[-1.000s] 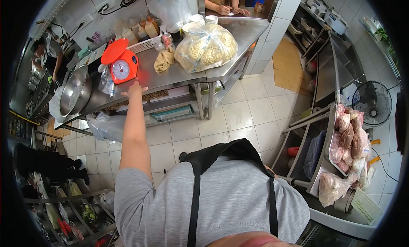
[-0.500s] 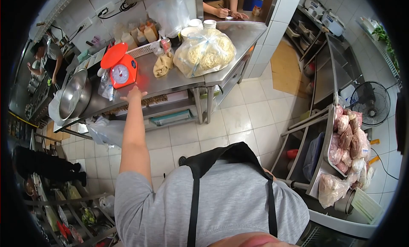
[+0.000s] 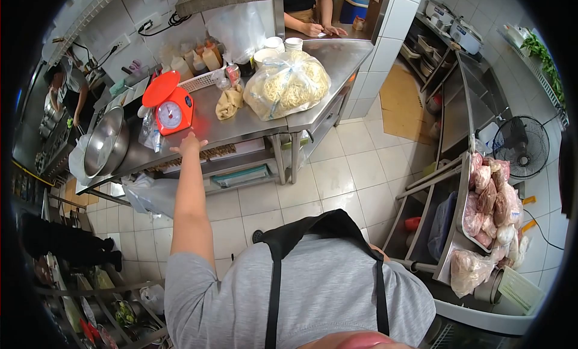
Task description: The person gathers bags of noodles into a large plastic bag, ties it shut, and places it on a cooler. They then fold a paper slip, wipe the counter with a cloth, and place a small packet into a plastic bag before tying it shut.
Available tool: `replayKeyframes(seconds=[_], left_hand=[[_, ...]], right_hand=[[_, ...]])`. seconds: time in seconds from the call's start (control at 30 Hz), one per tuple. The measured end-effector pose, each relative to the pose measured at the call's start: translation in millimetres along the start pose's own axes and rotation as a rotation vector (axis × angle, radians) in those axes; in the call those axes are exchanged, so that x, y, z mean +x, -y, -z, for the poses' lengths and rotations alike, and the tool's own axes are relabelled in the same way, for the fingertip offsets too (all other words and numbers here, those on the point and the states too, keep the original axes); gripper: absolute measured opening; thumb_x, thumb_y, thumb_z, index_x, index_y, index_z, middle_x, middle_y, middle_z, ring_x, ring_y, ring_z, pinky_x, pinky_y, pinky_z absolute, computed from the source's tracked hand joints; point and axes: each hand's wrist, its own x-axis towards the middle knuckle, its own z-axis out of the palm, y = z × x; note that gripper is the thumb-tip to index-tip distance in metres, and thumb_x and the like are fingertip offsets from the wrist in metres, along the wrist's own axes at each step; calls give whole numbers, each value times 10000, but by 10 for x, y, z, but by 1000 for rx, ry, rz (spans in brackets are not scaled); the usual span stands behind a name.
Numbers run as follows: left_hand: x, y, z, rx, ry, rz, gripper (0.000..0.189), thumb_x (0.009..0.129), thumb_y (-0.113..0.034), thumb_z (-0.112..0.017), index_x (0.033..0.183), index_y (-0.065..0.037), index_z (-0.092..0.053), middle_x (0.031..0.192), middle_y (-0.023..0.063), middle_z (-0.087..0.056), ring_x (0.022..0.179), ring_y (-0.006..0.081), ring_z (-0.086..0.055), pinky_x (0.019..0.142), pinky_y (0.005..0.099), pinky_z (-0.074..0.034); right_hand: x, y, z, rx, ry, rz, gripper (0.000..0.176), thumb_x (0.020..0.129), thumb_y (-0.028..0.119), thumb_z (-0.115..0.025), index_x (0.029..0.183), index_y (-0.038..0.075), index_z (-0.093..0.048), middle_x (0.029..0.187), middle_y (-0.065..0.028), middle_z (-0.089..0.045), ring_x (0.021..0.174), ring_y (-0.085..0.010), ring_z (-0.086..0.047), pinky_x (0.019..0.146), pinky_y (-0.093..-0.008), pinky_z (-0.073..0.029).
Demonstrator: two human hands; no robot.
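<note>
My left hand is stretched out at the front edge of the steel counter, with its fingers apart and nothing in them. Just beyond the fingertips stands a red-orange dial scale with a round tilted pan on top. A crumpled beige cloth lies to the right of the scale. Further right rests a large clear bag of pale noodles. Left of the scale are a clear plastic bag and a big steel bowl. My right hand is out of sight.
Behind the scale stand sauce bottles and white cups. Another person's hands are at the hatch. A co-worker stands far left, and a dark-clothed person lower left. Bagged meat and a fan are at right.
The view has shifted slightly. My left arm is still stretched toward the counter, its open hand a little lower in view.
</note>
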Motion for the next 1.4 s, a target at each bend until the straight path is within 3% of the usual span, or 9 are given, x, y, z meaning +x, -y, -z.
replayKeyframes(seconds=[0.63,0.77,0.83,1.4], left_hand=[[142,49,-93,7,-17,-9,645,739,-532,-649,1260,-204,-456,1264,37,-540,1199,227,-484,1003,689,-70],[106,44,-72,8,-14,-10,656,736,-532,-653,1269,-208,-449,1283,26,-523,1209,225,-474,1010,684,-75],[70,35,-62,9,-28,-17,575,774,-474,-638,1238,-192,-449,1239,53,-551,1185,244,-492,1026,665,-98],[61,19,-49,3,-15,-4,596,767,-479,-645,1249,-191,-445,1259,55,-537,1216,234,-461,1031,664,-100]], right_hand=[[-43,-41,-74,-13,-5,3,317,780,266,-552,971,41,-669,866,-172,-655,791,-295,-638,719,-387,-499],[-44,-42,-68,-13,-5,3,318,780,266,-551,970,40,-670,868,-173,-655,794,-295,-638,722,-387,-498],[-44,-46,-65,-17,-5,4,319,780,267,-551,970,40,-670,869,-173,-655,796,-295,-638,724,-386,-497],[-24,-43,-58,-22,-9,10,323,779,270,-550,970,39,-670,879,-175,-656,811,-296,-637,739,-384,-494]])
